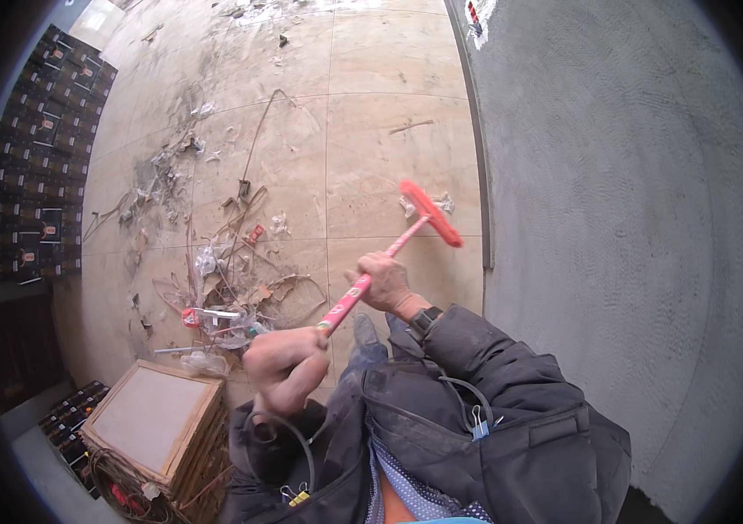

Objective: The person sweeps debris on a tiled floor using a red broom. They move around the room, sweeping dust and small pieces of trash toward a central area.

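Note:
A broom with a pink patterned handle (pixel 349 302) slants up and to the right across the view. My left hand (pixel 288 367) is closed around its top end. Farther down the shaft, my right hand (pixel 384 283) grips it, a dark watch on that wrist. The red broom head (pixel 432 215) is over the tiled floor (pixel 384 157), beside the grey wall. Crumpled clear plastic (pixel 442 202) shows just behind the head. Whether the bristles touch the tiles I cannot tell.
Plastic scraps, straps and other litter (pixel 234 288) lie left of the broom. A stack of wood-framed panels (pixel 149 419) stands at lower left, with coiled cable (pixel 119 481) beside it. Dark printed boxes (pixel 37 157) line the left. The grey plastered wall (pixel 594 196) bounds the right.

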The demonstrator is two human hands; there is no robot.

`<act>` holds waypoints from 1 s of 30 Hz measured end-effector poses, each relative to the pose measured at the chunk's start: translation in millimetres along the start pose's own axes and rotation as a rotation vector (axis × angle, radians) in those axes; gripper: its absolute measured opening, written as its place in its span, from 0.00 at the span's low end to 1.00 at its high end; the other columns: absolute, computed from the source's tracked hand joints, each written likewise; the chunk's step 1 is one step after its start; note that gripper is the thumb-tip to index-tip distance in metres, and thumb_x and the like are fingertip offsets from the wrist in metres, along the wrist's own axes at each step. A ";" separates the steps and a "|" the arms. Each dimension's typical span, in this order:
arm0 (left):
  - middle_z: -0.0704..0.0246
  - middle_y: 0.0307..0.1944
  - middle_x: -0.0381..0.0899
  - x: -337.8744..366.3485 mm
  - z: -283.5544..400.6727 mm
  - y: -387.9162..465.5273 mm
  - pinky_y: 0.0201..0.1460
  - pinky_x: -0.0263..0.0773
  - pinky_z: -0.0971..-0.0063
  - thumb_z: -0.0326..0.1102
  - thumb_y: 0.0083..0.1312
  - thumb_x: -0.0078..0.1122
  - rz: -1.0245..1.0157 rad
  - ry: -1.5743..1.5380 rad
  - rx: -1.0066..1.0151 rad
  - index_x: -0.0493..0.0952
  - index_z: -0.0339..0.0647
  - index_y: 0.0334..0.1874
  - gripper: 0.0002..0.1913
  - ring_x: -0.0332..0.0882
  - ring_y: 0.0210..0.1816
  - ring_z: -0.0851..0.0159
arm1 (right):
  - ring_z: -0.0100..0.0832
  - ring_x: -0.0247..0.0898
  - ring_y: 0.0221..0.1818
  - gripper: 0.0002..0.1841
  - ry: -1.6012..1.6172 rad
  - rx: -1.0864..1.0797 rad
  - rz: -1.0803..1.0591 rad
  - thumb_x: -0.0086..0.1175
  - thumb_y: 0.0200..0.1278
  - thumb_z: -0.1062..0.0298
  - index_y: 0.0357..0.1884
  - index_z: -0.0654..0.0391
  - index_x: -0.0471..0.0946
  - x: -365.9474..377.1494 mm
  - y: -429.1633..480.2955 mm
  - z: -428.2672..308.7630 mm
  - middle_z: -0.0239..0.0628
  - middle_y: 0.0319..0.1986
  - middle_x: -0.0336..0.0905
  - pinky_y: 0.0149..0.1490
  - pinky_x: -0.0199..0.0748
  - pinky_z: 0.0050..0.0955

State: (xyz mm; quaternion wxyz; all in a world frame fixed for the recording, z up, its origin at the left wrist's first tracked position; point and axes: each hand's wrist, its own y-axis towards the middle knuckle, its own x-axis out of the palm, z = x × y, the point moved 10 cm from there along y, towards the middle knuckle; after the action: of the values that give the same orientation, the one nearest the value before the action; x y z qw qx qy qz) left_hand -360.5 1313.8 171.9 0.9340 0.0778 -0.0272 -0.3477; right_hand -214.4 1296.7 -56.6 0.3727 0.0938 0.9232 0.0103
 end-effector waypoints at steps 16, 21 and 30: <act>0.65 0.16 0.73 72.8 40.2 115.2 0.21 0.64 0.72 0.25 0.49 0.68 -0.125 0.363 0.131 0.78 0.33 0.24 0.05 0.71 0.16 0.63 | 0.51 0.72 0.33 0.18 0.532 -0.302 -0.256 0.61 0.64 0.59 0.23 0.58 0.69 22.4 101.3 -37.6 0.47 0.25 0.72 0.42 0.70 0.45; 0.66 0.18 0.74 69.1 58.5 143.8 0.21 0.64 0.72 0.28 0.50 0.70 -0.063 0.434 0.242 0.79 0.38 0.24 0.07 0.72 0.18 0.64 | 0.52 0.71 0.33 0.17 0.670 -0.467 -0.325 0.60 0.65 0.63 0.24 0.59 0.67 -11.8 142.3 -92.3 0.48 0.25 0.70 0.42 0.70 0.45; 0.72 0.17 0.72 -123.1 -34.4 136.4 0.24 0.62 0.78 0.27 0.64 0.62 0.578 0.496 -0.015 0.79 0.32 0.27 0.08 0.68 0.20 0.75 | 0.42 0.76 0.39 0.18 0.326 -0.144 -0.582 0.62 0.62 0.53 0.40 0.60 0.79 3.6 258.6 1.7 0.48 0.33 0.80 0.45 0.74 0.40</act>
State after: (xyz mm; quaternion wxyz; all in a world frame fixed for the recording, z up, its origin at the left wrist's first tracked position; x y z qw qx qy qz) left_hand -362.0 1500.5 160.8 0.9722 0.1418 0.1816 -0.0407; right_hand -173.0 1551.2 -37.2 0.2133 -0.2028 0.9556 -0.0162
